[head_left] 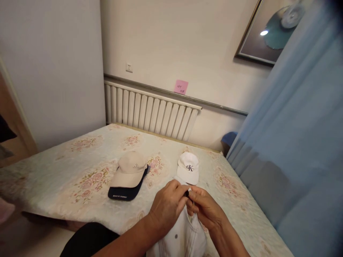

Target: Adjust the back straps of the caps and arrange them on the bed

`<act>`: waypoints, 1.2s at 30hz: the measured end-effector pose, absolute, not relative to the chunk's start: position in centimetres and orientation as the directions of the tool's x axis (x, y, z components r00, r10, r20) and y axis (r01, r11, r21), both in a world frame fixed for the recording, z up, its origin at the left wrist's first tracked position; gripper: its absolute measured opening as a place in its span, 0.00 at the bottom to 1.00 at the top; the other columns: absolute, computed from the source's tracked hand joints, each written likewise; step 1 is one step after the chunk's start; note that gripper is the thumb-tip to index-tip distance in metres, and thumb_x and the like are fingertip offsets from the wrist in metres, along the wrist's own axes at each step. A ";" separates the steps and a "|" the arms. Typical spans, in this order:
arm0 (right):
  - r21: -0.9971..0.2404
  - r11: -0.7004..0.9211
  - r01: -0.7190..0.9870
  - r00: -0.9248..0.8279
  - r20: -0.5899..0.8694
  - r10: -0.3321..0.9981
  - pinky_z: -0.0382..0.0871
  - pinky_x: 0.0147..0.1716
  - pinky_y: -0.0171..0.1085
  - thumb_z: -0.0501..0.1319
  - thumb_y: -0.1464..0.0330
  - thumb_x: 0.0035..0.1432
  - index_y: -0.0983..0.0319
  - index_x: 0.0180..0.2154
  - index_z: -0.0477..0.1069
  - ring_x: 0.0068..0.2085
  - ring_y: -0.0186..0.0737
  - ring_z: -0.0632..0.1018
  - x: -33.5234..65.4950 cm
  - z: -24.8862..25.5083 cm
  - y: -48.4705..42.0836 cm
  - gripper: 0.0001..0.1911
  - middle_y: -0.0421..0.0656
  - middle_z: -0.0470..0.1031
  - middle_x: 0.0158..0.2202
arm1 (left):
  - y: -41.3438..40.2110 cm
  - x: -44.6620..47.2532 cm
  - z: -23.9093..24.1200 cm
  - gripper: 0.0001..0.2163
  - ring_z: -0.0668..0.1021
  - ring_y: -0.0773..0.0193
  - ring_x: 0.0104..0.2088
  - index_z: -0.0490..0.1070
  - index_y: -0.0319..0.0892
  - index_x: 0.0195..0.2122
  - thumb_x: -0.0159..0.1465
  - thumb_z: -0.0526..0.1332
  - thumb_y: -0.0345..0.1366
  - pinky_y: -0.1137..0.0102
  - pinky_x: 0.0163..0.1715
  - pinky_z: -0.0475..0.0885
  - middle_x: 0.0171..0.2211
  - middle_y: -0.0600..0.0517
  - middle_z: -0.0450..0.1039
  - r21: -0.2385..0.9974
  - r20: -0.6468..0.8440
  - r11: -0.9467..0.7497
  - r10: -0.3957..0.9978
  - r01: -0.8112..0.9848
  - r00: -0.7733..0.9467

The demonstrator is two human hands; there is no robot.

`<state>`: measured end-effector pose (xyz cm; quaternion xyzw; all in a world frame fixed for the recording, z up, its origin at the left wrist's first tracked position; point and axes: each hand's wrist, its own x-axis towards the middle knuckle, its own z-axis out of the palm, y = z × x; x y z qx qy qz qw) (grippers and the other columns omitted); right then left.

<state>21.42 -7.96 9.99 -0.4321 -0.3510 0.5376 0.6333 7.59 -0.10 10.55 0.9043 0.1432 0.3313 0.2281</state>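
My left hand (170,201) and my right hand (205,207) meet over the bed, fingers pinched together at the upper edge of a white cap (174,241). Its stitched cloth hangs below them, with a small grey eyelet and a curved opening edge showing. A small black piece shows between the fingertips; what it is I cannot make out. Just beyond the hands lies another white cap (188,166) with dark letters on its front. To the left, a beige cap (131,169) rests on top of a dark navy cap (124,192), whose brim carries light lettering.
The bed (88,157) has a pale flowered cover. Behind it stand a white radiator (150,107) and a wall with a pink note (181,86). A blue curtain (289,142) hangs along the right side. A large pale panel (53,71) rises at the left.
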 end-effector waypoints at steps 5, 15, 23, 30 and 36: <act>-0.929 0.033 -0.368 0.201 -0.045 0.979 0.56 0.16 0.29 0.69 0.61 0.45 0.65 0.27 0.69 0.15 0.23 0.54 21.4 9.9 -8.2 0.15 0.34 0.63 0.16 | -0.2 7.9 10.1 0.08 0.73 0.60 0.39 0.69 0.42 0.41 0.63 0.54 0.29 0.66 0.39 0.70 0.37 0.50 0.71 0.473 0.522 -0.870 0.405 0.140 0.751; -0.929 0.056 -0.366 0.226 -0.030 0.974 0.54 0.17 0.29 0.69 0.63 0.46 0.65 0.27 0.70 0.16 0.22 0.53 21.5 9.5 -8.5 0.14 0.33 0.61 0.20 | -0.9 7.9 10.4 0.10 0.73 0.59 0.40 0.67 0.42 0.45 0.64 0.53 0.31 0.63 0.41 0.70 0.38 0.49 0.71 0.396 0.482 -0.897 0.385 0.196 0.787; -0.925 0.091 -0.369 0.258 -0.008 0.966 0.55 0.19 0.30 0.70 0.66 0.44 0.66 0.30 0.72 0.17 0.22 0.54 21.5 9.3 -8.6 0.13 0.34 0.61 0.21 | -1.1 8.1 10.1 0.14 0.73 0.58 0.41 0.65 0.42 0.51 0.65 0.51 0.31 0.62 0.42 0.69 0.38 0.49 0.73 0.395 0.448 -0.892 0.395 0.219 0.802; -0.940 0.080 -0.332 0.246 -0.005 0.969 0.53 0.18 0.29 0.70 0.65 0.43 0.65 0.29 0.71 0.18 0.23 0.54 21.5 9.6 -8.6 0.13 0.34 0.62 0.21 | -1.3 8.1 10.2 0.10 0.74 0.59 0.40 0.67 0.43 0.45 0.64 0.52 0.31 0.64 0.41 0.69 0.38 0.49 0.73 0.467 0.460 -0.869 0.397 0.164 0.794; -0.958 0.050 -0.282 0.290 -0.035 0.956 0.53 0.17 0.29 0.70 0.65 0.40 0.65 0.28 0.70 0.17 0.22 0.55 21.3 10.0 -8.7 0.14 0.35 0.64 0.22 | -1.3 8.2 9.9 0.07 0.75 0.59 0.38 0.68 0.43 0.39 0.60 0.56 0.32 0.66 0.39 0.69 0.36 0.50 0.74 0.586 0.427 -0.785 0.508 0.199 0.748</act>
